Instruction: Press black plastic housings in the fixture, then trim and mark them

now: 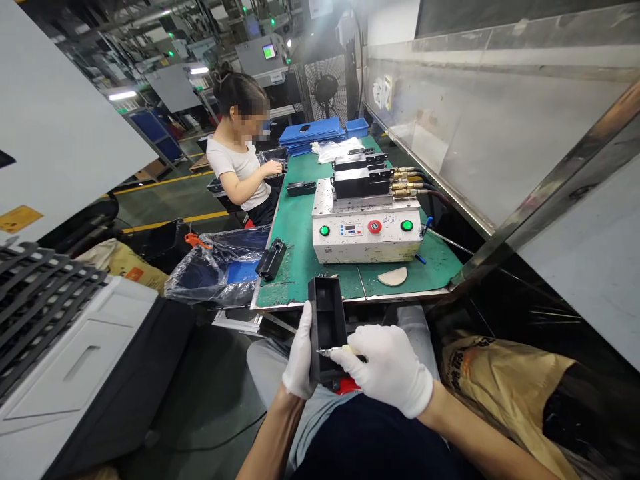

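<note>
Over my lap, my gloved left hand (300,357) grips a long black plastic housing (327,303) by its left side, its open cavity facing up. In my gloved right hand (387,367) is a small trimming knife (327,351) with a thin metal tip and a pale handle, mostly covered by the fingers. That tip lies across the housing's near end, close to the left wall. Beyond it, another black housing (271,260) rests on the left corner of the green table (300,233).
A white machine (367,243) with green and red buttons carries black housings and hoses. A pale half-round piece (393,277) lies before it. At left, a co-worker (240,160) sits handling a part beside a plastic-lined bin (205,280). A brown sack (500,380) stands right.
</note>
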Action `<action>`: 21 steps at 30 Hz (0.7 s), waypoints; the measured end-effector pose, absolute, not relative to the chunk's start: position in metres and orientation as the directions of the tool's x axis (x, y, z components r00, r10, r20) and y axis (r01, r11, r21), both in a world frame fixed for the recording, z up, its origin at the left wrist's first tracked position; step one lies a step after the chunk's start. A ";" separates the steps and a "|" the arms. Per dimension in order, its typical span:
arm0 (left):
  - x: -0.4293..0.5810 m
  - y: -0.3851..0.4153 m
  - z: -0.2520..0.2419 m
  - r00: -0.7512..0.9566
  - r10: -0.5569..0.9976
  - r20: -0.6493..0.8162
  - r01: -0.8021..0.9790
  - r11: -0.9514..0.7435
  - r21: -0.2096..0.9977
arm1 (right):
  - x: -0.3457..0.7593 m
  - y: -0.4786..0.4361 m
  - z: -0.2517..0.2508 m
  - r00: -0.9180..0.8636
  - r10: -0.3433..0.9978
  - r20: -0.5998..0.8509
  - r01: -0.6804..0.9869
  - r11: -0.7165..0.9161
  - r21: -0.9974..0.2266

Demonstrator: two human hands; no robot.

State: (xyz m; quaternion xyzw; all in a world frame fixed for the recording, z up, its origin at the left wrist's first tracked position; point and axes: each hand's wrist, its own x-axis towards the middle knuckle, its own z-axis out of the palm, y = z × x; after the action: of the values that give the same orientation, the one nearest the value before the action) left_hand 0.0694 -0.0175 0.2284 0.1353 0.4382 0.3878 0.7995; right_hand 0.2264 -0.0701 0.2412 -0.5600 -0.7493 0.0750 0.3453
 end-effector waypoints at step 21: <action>0.074 -0.047 0.221 0.314 0.754 -0.577 -0.538 0.642 0.547 | 0.239 -0.043 0.242 -0.044 0.870 0.492 0.868 0.277 -0.413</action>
State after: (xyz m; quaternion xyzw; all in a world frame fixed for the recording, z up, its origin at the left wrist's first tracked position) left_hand 0.0736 -0.0472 0.2213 0.1274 0.4247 0.4035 0.8004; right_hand 0.2385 -0.0431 0.2422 -0.6013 -0.7224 0.0015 0.3415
